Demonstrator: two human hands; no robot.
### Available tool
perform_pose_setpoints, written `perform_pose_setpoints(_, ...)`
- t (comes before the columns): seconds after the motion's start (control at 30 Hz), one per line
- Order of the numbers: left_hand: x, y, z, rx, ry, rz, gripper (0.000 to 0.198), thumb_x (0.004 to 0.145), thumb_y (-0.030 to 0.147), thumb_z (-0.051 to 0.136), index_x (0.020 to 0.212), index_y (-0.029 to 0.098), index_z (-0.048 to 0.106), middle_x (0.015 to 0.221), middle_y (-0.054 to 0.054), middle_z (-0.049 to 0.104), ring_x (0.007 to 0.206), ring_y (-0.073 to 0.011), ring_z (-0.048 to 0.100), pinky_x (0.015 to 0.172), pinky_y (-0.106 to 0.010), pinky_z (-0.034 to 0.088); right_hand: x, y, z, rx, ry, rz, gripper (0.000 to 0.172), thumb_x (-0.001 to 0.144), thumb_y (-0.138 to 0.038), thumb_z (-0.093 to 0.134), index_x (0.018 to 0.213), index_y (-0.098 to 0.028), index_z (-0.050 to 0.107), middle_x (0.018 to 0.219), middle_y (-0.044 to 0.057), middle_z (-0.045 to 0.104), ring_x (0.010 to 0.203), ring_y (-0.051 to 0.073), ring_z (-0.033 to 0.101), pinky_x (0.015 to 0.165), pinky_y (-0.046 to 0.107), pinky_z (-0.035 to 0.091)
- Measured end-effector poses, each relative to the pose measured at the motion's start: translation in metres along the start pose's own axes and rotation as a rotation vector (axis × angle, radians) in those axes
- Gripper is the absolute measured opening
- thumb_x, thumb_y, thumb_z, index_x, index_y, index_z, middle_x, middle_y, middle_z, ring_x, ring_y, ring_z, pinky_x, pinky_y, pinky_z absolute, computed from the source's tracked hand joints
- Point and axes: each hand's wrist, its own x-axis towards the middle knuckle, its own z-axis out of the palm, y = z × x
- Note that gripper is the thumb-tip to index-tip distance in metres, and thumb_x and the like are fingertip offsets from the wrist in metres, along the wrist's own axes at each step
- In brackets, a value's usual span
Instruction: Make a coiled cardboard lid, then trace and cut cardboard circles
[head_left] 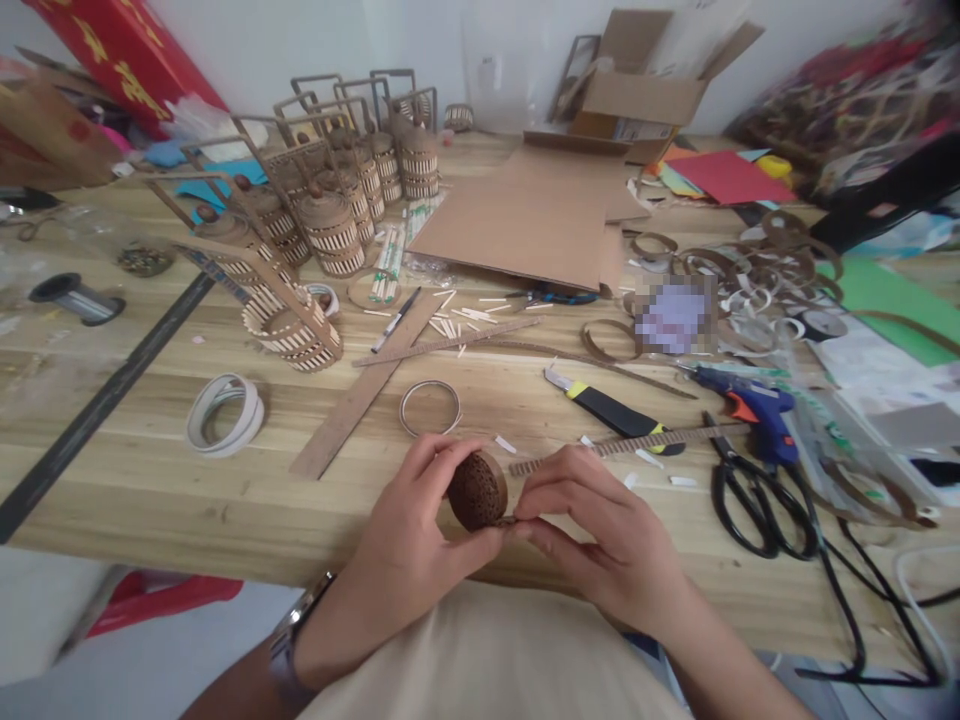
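My left hand (416,530) grips a small round brown cardboard disc (477,490) at the near edge of the wooden table (150,480), fingers curled round its rim. My right hand (600,530) pinches the end of a long thin corrugated cardboard strip (630,443) against the disc's edge. The strip runs away to the right across the table. A watch sits on my left wrist.
Near my hands lie a yellow-black utility knife (611,410), black scissors (757,500), a blue glue gun (750,400), a metal ring (429,407) and a tape roll (225,413). Several small cardboard-and-stick lanterns (330,230), flat cardboard sheets (525,225) and cardboard rings (750,280) fill the back.
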Motion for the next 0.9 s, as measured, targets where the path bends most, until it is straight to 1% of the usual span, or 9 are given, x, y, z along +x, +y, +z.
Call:
perform_pose_setpoints(0.1, -0.0005, 0.0001, 0.0002, 0.012, 0.002, 0.035, 0.053, 0.081, 0.020, 0.071, 0.130, 0.024, 0.052, 0.116, -0.006, 0.054, 0.105, -0.0215, 0.060, 0.091, -0.037, 0.055, -0.0007, -0.0003, 0.0015, 0.009, 0.008, 0.014, 0.008, 0.092, -0.013, 0.064, 0.091, -0.020, 0.062, 0.081, 0.002, 0.066, 0.076, 0.016, 0.061, 0.069, 0.031, 0.048)
perform_pose_setpoints(0.2, -0.0003, 0.0006, -0.0008, 0.034, -0.003, 0.078, 0.054, 0.082, 0.019, 0.070, 0.131, 0.023, 0.050, 0.117, -0.007, 0.054, 0.106, -0.0220, 0.061, 0.089, -0.037, 0.056, -0.0007, -0.0016, 0.0029, 0.041, 0.013, 0.034, 0.009, 0.092, -0.013, 0.064, 0.090, -0.021, 0.061, 0.081, 0.001, 0.064, 0.076, 0.015, 0.061, 0.069, 0.029, 0.050)
perform_pose_setpoints(0.3, -0.0001, 0.0012, -0.0023, 0.075, -0.005, 0.116, 0.054, 0.083, 0.018, 0.068, 0.133, 0.024, 0.048, 0.117, -0.008, 0.055, 0.106, -0.0220, 0.061, 0.090, -0.037, 0.056, -0.0006, -0.0023, 0.0044, 0.082, 0.021, 0.081, 0.013, 0.091, -0.013, 0.066, 0.085, -0.022, 0.058, 0.079, -0.001, 0.060, 0.074, 0.014, 0.060, 0.066, 0.025, 0.050)
perform_pose_setpoints(0.4, -0.0001, 0.0014, -0.0031, 0.112, 0.000, 0.159, 0.053, 0.085, 0.018, 0.068, 0.134, 0.025, 0.047, 0.118, -0.008, 0.056, 0.108, -0.0227, 0.060, 0.094, -0.038, 0.054, -0.0004, -0.0019, 0.0046, 0.118, 0.009, 0.154, 0.019, 0.089, -0.014, 0.068, 0.080, -0.023, 0.055, 0.077, -0.003, 0.057, 0.070, 0.013, 0.058, 0.062, 0.023, 0.048)
perform_pose_setpoints(0.5, 0.0000, 0.0013, -0.0037, 0.141, 0.000, 0.197, 0.054, 0.086, 0.021, 0.070, 0.134, 0.023, 0.047, 0.122, -0.010, 0.056, 0.113, -0.0237, 0.059, 0.098, -0.038, 0.052, 0.0004, -0.0015, 0.0037, 0.146, -0.015, 0.207, 0.021, 0.089, -0.016, 0.069, 0.077, -0.023, 0.053, 0.074, -0.004, 0.058, 0.068, 0.013, 0.058, 0.061, 0.022, 0.046)
perform_pose_setpoints(0.63, 0.0007, 0.0001, -0.0056, 0.125, -0.033, 0.185, 0.056, 0.084, 0.028, 0.075, 0.134, 0.022, 0.049, 0.124, -0.010, 0.056, 0.117, -0.0241, 0.057, 0.102, -0.037, 0.050, 0.0008, -0.0020, 0.0040, 0.189, -0.031, 0.265, 0.023, 0.089, -0.021, 0.070, 0.074, -0.023, 0.053, 0.072, -0.004, 0.058, 0.066, 0.012, 0.056, 0.060, 0.022, 0.045)
perform_pose_setpoints(0.73, 0.0016, -0.0020, -0.0069, -0.022, -0.066, 0.133, 0.056, 0.084, 0.031, 0.076, 0.134, 0.024, 0.052, 0.124, -0.009, 0.056, 0.117, -0.0240, 0.057, 0.103, -0.038, 0.049, 0.0003, -0.0018, 0.0058, 0.193, 0.020, 0.333, 0.028, 0.086, -0.034, 0.075, 0.074, -0.023, 0.052, 0.070, -0.005, 0.058, 0.063, 0.012, 0.056, 0.058, 0.023, 0.044)
perform_pose_setpoints(0.83, 0.0022, -0.0044, -0.0083, -0.321, -0.143, 0.008, 0.055, 0.083, 0.032, 0.076, 0.134, 0.028, 0.055, 0.123, -0.006, 0.054, 0.109, -0.0212, 0.061, 0.097, -0.036, 0.054, -0.0002, 0.0006, 0.0067, 0.209, 0.061, 0.371, 0.035, 0.080, -0.054, 0.075, 0.080, -0.024, 0.057, 0.070, -0.003, 0.059, 0.062, 0.014, 0.056, 0.058, 0.025, 0.046)
perform_pose_setpoints(0.9, 0.0020, -0.0070, -0.0096, -0.509, -0.185, -0.089, 0.054, 0.082, 0.033, 0.077, 0.132, 0.030, 0.058, 0.125, -0.005, 0.053, 0.105, -0.0199, 0.063, 0.093, -0.034, 0.055, -0.0003, 0.0036, 0.0056, 0.243, 0.045, 0.375, 0.041, 0.081, -0.063, 0.069, 0.087, -0.024, 0.061, 0.072, -0.002, 0.061, 0.062, 0.014, 0.058, 0.059, 0.026, 0.047)
